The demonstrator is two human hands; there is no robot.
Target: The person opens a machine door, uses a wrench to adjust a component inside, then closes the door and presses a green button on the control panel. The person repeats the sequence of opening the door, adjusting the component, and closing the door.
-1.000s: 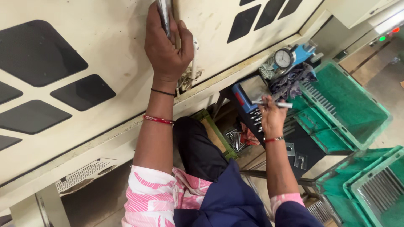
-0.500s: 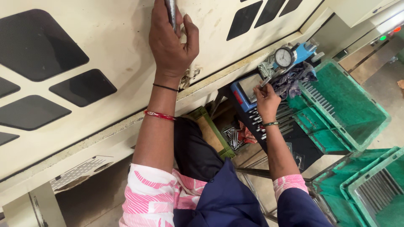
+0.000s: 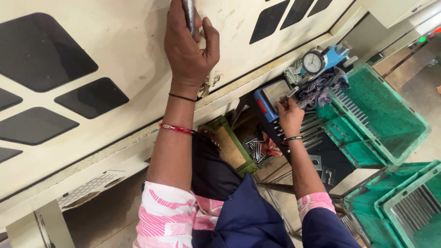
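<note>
Gripping a smooth metal door handle point(image 3: 188, 16), the left hand point(image 3: 188, 46) is closed around it against the cream machine panel point(image 3: 124, 55). A thin metal rod point(image 3: 291, 93) is pinched in the curled right hand point(image 3: 290, 117) over a blue-framed flat pad point(image 3: 272, 95). More rods point(image 3: 312, 128) are laid below that hand, seemingly unhandled; ribbed green plastic crates point(image 3: 390, 133) are seen beyond it, beside a round dial gauge point(image 3: 313, 62).
</note>
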